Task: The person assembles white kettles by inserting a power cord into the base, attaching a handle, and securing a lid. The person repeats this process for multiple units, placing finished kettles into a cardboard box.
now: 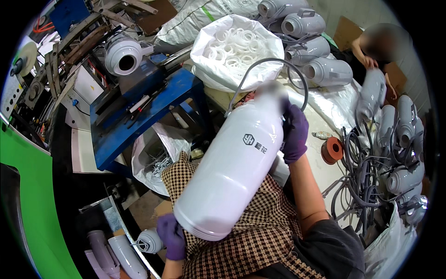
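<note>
A large pale lavender thermos jug [230, 169] is tilted in front of me, its neck up and away and its ribbed base towards me. A dark mark is printed on its side, and a grey carrying loop [267, 60] arches over the neck. My right hand [296, 135], in a purple glove, is wrapped round the neck side; some of its fingers are hidden. My left hand [171, 237], also purple-gloved, is closed at the base edge, its fingertips partly hidden by the jug. The neck area is blurred.
A white sack of translucent rings [239, 49] stands ahead. To the left is a blue metal bench [139, 123] with tools. On the right lie grey straps [364, 181], a reddish-brown spool [331, 150] and several jugs [327, 70]. Another person's hand [369, 62] is at the far right.
</note>
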### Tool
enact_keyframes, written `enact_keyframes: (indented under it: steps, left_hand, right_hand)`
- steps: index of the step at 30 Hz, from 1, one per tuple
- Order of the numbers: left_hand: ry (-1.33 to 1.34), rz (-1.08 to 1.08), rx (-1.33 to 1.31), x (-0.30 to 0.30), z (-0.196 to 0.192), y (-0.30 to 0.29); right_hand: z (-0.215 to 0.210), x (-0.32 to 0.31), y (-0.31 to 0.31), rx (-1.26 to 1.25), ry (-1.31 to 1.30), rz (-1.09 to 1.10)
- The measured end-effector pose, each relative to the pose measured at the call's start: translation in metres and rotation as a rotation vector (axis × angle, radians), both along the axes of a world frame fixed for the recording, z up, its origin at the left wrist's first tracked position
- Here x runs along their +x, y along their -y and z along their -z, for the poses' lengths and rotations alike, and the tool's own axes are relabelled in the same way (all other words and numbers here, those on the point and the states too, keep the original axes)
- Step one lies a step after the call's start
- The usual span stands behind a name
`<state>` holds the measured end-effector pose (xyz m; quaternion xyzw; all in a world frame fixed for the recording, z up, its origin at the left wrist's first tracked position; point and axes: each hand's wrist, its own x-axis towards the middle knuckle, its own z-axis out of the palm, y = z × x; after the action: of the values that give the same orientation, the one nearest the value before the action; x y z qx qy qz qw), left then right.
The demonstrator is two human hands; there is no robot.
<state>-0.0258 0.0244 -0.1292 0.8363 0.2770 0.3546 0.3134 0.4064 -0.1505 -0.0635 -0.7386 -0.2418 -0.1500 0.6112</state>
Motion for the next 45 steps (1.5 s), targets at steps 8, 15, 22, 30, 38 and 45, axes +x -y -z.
enact_keyframes:
  steps: [8, 15, 22, 30, 38, 45]
  left_hand:
    - [0.240, 0.456, -1.162, 0.023, -0.044, 0.017]
    - [0.196, 0.579, -1.282, 0.048, -0.040, 0.016]
    - [0.074, 0.640, -1.320, 0.049, -0.039, 0.018]
    - [0.078, 0.682, -1.342, 0.066, -0.037, 0.024]
    - [0.285, 0.717, -1.535, 0.119, -0.037, 0.052]
    - [0.268, 0.465, -0.377, 0.126, -0.057, -0.001]
  right_hand:
    - [-0.009, -0.119, -0.090, 0.646, -0.697, -0.548]
    - [-0.012, -0.130, -0.080, 0.137, 0.564, -0.374]
    - [-0.012, -0.128, -0.091, 0.345, -0.742, -0.397]
    - [-0.012, -0.096, -0.062, 1.028, -1.123, -0.950]
    - [-0.001, -0.045, 0.085, -0.270, -0.178, -0.817]
    - [0.017, 0.019, 0.169, 0.502, -0.665, -0.276]
